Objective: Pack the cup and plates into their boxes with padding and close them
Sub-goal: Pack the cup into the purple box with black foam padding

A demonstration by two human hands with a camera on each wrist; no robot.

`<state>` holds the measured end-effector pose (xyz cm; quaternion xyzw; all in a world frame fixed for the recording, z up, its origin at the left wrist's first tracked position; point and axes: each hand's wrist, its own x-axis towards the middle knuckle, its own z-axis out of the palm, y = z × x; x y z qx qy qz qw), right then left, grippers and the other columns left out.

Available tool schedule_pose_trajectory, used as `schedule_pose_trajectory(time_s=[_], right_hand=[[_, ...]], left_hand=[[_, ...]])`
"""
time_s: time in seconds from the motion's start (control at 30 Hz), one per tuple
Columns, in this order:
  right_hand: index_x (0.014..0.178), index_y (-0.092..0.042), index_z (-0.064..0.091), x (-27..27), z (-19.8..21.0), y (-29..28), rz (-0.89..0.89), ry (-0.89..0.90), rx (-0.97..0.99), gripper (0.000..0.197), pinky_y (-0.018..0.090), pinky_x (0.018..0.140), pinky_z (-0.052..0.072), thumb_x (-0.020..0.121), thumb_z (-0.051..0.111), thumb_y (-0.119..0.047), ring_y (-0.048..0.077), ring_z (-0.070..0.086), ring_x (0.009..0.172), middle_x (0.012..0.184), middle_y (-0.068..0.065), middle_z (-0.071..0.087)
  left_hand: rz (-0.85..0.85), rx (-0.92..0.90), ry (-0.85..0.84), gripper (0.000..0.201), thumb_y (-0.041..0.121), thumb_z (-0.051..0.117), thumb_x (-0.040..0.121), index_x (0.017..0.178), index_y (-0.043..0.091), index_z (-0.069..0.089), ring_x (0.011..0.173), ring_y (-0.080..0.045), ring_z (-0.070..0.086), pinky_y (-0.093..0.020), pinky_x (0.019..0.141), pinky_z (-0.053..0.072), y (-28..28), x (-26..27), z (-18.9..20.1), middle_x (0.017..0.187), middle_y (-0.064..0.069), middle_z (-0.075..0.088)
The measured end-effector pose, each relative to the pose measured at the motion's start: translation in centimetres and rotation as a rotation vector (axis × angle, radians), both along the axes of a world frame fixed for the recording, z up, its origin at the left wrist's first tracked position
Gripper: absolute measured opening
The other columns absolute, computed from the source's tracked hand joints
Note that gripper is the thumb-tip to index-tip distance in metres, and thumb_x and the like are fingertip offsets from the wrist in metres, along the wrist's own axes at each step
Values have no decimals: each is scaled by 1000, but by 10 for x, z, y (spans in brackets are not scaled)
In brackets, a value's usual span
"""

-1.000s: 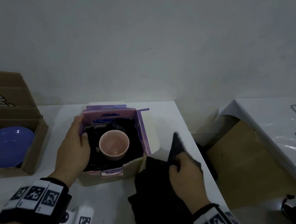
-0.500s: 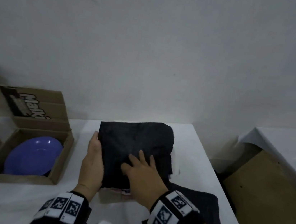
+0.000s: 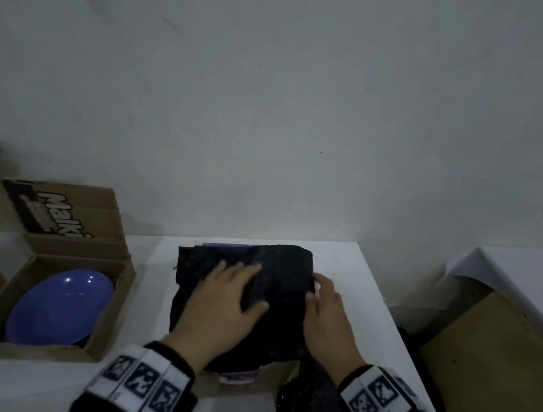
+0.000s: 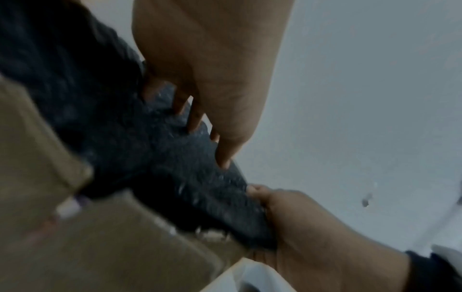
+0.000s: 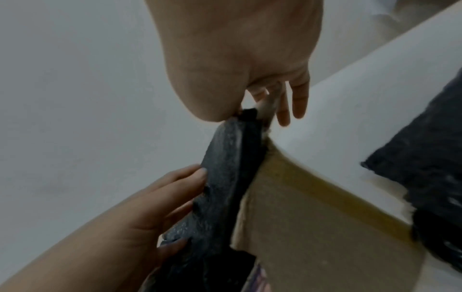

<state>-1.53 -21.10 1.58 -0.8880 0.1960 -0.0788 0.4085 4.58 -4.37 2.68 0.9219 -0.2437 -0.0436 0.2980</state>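
Your left hand [image 3: 228, 298] lies flat with fingers spread on the black padding [image 3: 284, 269], which covers the open top of the purple box [image 3: 237, 376] in the middle of the white table [image 3: 370, 308]. Your right hand [image 3: 327, 308] works the padding's right edge, thumb against it and fingers reaching down past the box wall; whether it truly pinches the sheet, I cannot tell. The cup is hidden underneath, so treat it as fragile and press gently. The padding looks soft, light and floppy, with a grainy, grippy surface, so you likely do best tucking it in at the edges rather than shoving the centre. The box is thin card and will probably flex, so steady it at its walls. The blue plate [image 3: 61, 308] sits uncovered in the brown box [image 3: 101, 332] to the left.
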Motion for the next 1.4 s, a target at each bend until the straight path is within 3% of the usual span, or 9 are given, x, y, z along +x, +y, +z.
schedule_pose_trajectory(time_s=[0.2,0.33,0.47,0.57,0.77,0.87,1.03,1.27,1.4], right_hand=[[138,-24,35,1,-6,-6,-106,69,233,40,29,96,37,101,26,-39,26,51,119,133,8,52],[134,-24,36,0,-8,-8,-99,143,168,38,33,83,48,98,38,-37,25,61,96,107,9,64],[133,-26,36,-2,-6,-5,-121,93,63,39,32,79,49,97,42,-37,26,63,95,106,9,66],[135,-26,34,-2,-5,-5,-122,81,46,41,32,81,49,97,43,-37,27,62,98,108,10,66],[135,-26,35,-2,-10,-5,-132,81,63,41,34,82,50,97,42,-38,28,62,98,110,10,66],[134,-25,37,-1,-13,-6,-125,90,78,40,33,81,49,97,42,-38,29,62,98,110,11,66],[133,-25,37,-2,-15,-5,-122,84,87,40,34,82,51,97,43,-39,28,62,97,108,10,66],[137,-25,34,-5,-15,-4,-128,66,23,44,33,83,49,96,42,-41,29,62,100,109,10,67],[137,-24,35,-5,-15,-1,-126,62,28,44,32,80,47,97,41,-40,29,62,99,108,11,67]], left_hand=[[-64,258,217,93,55,64,71,143,46,7,143,-34,-9,-65,109,21,-27,-4,-38,151,-1,1],[-65,366,204,89,58,62,70,141,47,9,140,-37,-3,-65,104,27,-30,-2,-46,144,-2,6],[-98,615,-123,82,67,48,71,140,32,21,136,-31,19,-60,108,17,-31,-3,-36,139,-6,28],[-214,515,-303,80,57,53,73,139,26,21,129,-24,32,-44,107,27,-35,1,-32,140,-2,31],[-340,657,-7,51,38,34,94,142,27,24,145,-27,-13,-76,103,2,-43,0,-39,158,0,-1],[-314,623,69,44,39,27,97,140,31,29,145,-24,-12,-80,99,3,-48,6,-36,156,6,8],[-244,696,35,57,41,45,90,142,32,23,145,-25,-7,-83,95,5,-52,-1,-39,152,2,13],[-89,478,34,78,45,56,84,146,30,11,146,-21,-11,-65,110,-6,-43,-12,-29,159,1,0],[199,258,61,84,55,58,81,146,28,12,146,-23,3,-46,118,12,-17,-18,-15,158,-1,10]])
